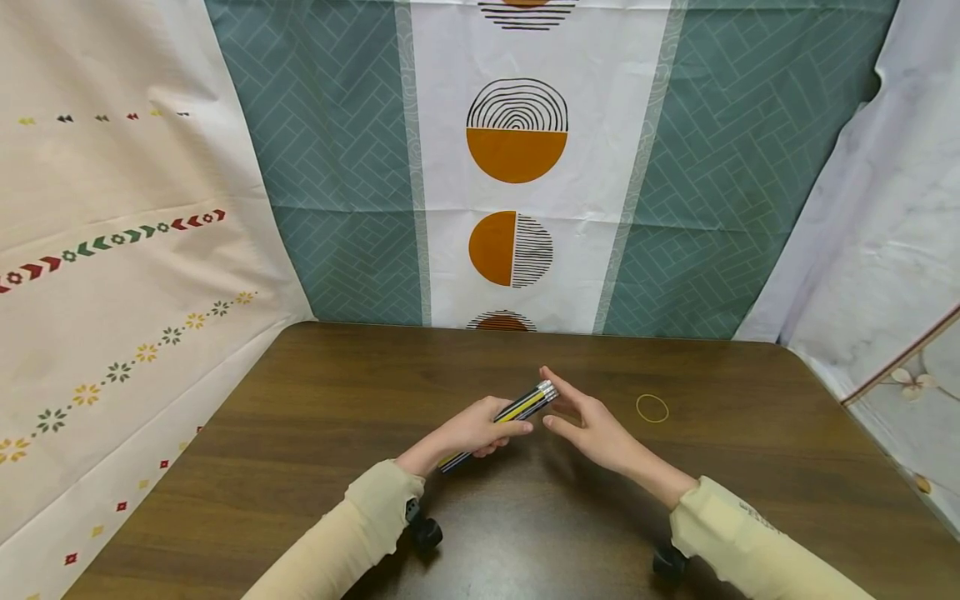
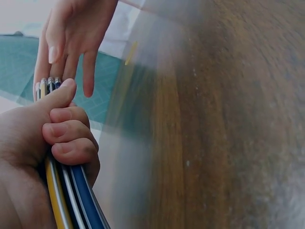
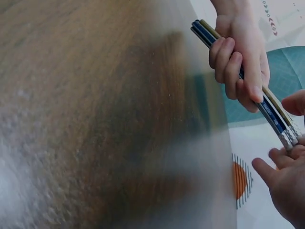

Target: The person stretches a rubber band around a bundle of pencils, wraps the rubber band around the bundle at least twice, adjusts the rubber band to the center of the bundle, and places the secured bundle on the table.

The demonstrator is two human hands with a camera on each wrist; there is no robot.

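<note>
A bundle of several pencils [image 1: 528, 403], striped in yellow, dark blue and silver, slants up to the right above the table. My left hand [image 1: 480, 427] grips the bundle round its middle, with the fingers curled over it and the thumb along it in the left wrist view. Silvery ends of the pencils [image 3: 288, 136] point at my right hand [image 1: 594, 431]. That hand is spread, its fingers around the ends; in the right wrist view the fingertips are at or touching them. A thin yellow rubber band [image 1: 652, 422] lies on the table to the right of my right hand.
The brown wooden table [image 1: 337, 383] extends under both hands. Behind it hangs a green and white patterned cloth [image 1: 345, 167]. A cream cloth [image 1: 112, 183] hangs at the left, and a whitish one [image 1: 885, 250] at the right.
</note>
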